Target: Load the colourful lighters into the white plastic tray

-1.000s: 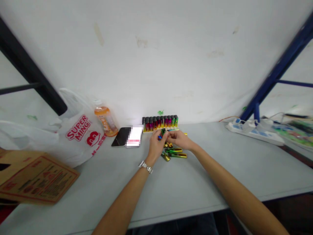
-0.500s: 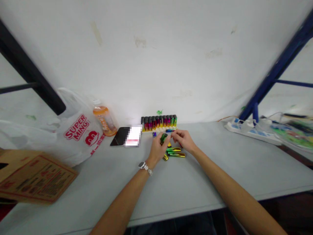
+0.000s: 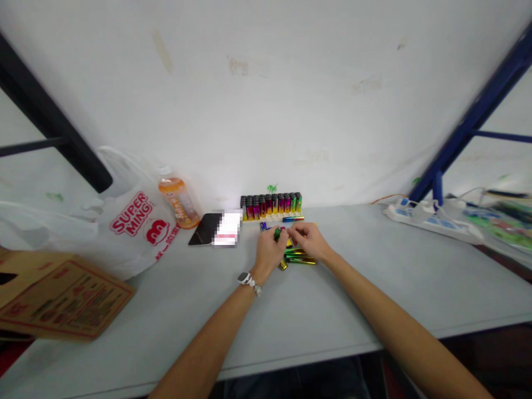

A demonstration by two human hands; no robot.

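My left hand (image 3: 269,250) is closed round a shiny green lighter (image 3: 277,233), mostly hidden by the fingers. My right hand (image 3: 308,240) meets it at the lighter's end, fingertips pinched together; what they hold, if anything, is too small to make out. Beneath and beside both hands lie several loose metallic lighters (image 3: 302,260) in green and gold. A blue one (image 3: 293,219) rests just beyond the right fingers. Behind the hands, many black-topped lighters (image 3: 272,205) in purple, red, yellow and green stand upright in rows in a pale tray (image 3: 297,216).
Left of the hands lie a black tablet (image 3: 205,229) and a pixelated white item (image 3: 226,228). Farther left are an orange drink bottle (image 3: 179,202), a white plastic bag (image 3: 128,221) and a cardboard box (image 3: 70,296). On the right, a power strip (image 3: 432,223) sits near the blue post (image 3: 469,119).
My right hand has moved slightly left, its fingertips now against the green lighter in my left hand. A small red spot shows between the hands. The view has shifted slightly.
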